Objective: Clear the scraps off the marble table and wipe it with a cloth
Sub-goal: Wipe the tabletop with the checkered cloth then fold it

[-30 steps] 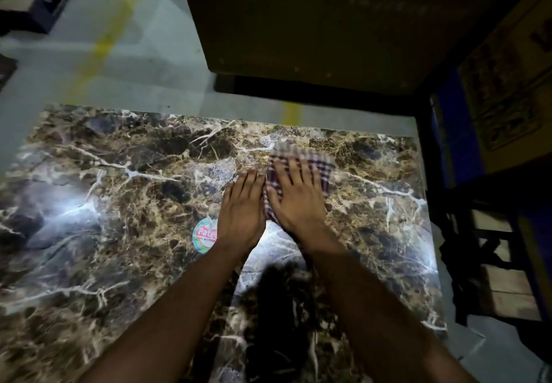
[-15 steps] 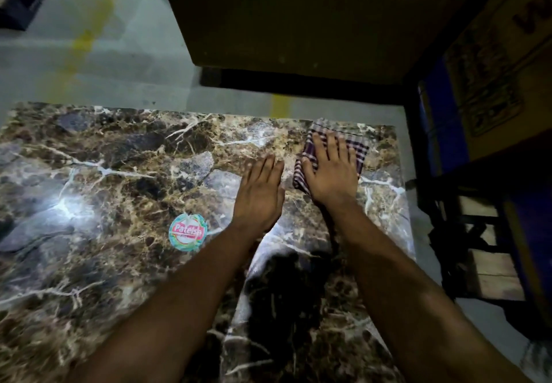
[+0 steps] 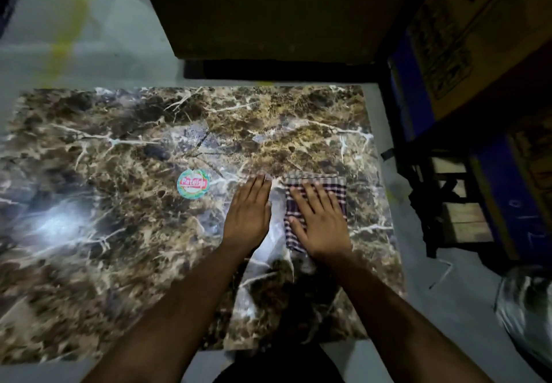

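Note:
A brown marble table (image 3: 119, 191) with white veins fills the view. My right hand (image 3: 319, 221) lies flat, fingers spread, pressing a folded purple-and-white checked cloth (image 3: 336, 187) onto the marble near the table's right edge. My left hand (image 3: 248, 212) rests flat on the bare marble just left of the cloth, fingers together, holding nothing. A round teal-and-pink sticker (image 3: 193, 184) is stuck on the marble to the left of my left hand. I see no loose scraps on the surface.
A large dark box (image 3: 268, 9) stands on the floor beyond the table's far edge. Cardboard boxes (image 3: 478, 39) and a dark rack (image 3: 457, 203) crowd the right side. Something in clear plastic (image 3: 522, 308) lies on the floor at the lower right.
My right hand slid the cloth out to the far right corner and then back toward me along the right edge. My left hand moved alongside it, uncovering the sticker.

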